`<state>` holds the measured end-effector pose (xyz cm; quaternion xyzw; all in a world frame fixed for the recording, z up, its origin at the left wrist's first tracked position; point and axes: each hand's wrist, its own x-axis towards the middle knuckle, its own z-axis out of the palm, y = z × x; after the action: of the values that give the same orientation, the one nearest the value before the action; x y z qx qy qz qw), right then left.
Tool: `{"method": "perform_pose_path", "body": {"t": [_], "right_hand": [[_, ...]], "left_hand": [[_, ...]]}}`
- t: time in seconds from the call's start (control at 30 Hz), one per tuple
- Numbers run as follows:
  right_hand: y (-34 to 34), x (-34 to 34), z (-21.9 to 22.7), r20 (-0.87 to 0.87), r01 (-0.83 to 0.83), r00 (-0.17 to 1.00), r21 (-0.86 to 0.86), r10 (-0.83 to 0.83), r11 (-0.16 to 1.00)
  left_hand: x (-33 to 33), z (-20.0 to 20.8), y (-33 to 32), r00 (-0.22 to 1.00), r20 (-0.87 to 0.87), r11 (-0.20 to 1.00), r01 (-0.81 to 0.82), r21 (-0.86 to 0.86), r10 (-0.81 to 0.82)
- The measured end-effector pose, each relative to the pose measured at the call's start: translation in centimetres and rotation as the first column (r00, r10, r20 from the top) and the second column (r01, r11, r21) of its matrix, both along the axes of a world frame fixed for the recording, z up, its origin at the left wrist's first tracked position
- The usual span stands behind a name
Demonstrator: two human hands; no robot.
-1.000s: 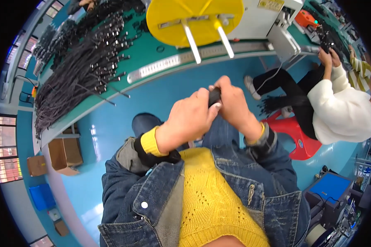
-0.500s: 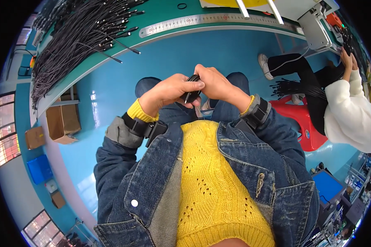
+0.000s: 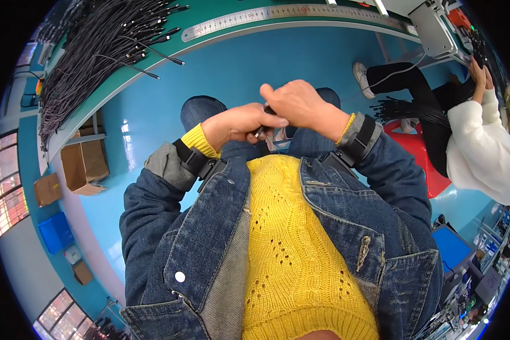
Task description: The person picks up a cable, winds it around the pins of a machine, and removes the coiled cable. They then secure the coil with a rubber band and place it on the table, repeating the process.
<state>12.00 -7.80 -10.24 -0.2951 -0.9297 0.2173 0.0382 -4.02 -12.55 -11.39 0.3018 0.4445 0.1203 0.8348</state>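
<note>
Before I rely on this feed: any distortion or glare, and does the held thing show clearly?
Head view: the ruler bows and the corners go black; head view: pale glare streaks the blue floor at left; head view: the dark thing at the left hand is mostly covered, its detail unclear.

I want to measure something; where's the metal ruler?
In the head view, the metal ruler lies top centre, along the edge of the green table, right of the black cables.

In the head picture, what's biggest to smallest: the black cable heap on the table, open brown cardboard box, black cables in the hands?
1. Black cable heap
2. Open brown cardboard box
3. Held black cables, mostly hidden
</note>
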Motion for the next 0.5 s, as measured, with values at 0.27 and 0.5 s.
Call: {"method": "perform_pose_path", "body": {"t": [0.27,0.5], "right_hand": [[-0.6,-0.6,-3.4,-0.380,0.087,0.810,-0.673,-0.445,0.734],[-0.8,-1.4,-2.8,-0.214,0.150,0.916,-0.603,-0.340,0.783]], "left_hand": [[0.4,1.4,-0.7,0.983,-0.185,0.974,0.054,0.220,-0.012],[-1.0,-0.3,-0.9,0.995,0.068,0.998,-0.067,-0.012,0.068]]}}
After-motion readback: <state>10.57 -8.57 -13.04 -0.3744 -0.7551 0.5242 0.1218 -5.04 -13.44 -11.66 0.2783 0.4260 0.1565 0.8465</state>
